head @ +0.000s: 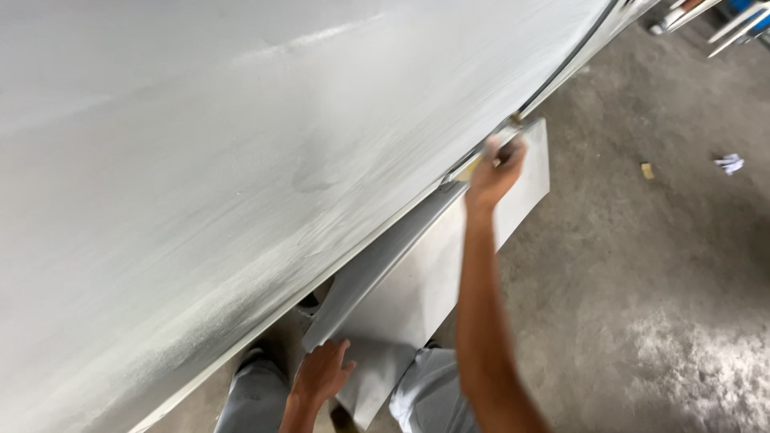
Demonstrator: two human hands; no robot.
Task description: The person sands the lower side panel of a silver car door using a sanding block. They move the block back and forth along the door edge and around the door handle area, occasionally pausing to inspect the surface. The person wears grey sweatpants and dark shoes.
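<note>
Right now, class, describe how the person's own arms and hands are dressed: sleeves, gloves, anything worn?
Both forearms are bare with no sleeves in view. The left hand and right hand wear no gloves; no watch or ring is visible. Light grey trousers show below.

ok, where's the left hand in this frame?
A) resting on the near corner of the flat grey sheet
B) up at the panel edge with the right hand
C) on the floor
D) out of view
A: the left hand lies flat on the low corner of the grey sheet, while the right hand reaches up to the panel edge.
</note>
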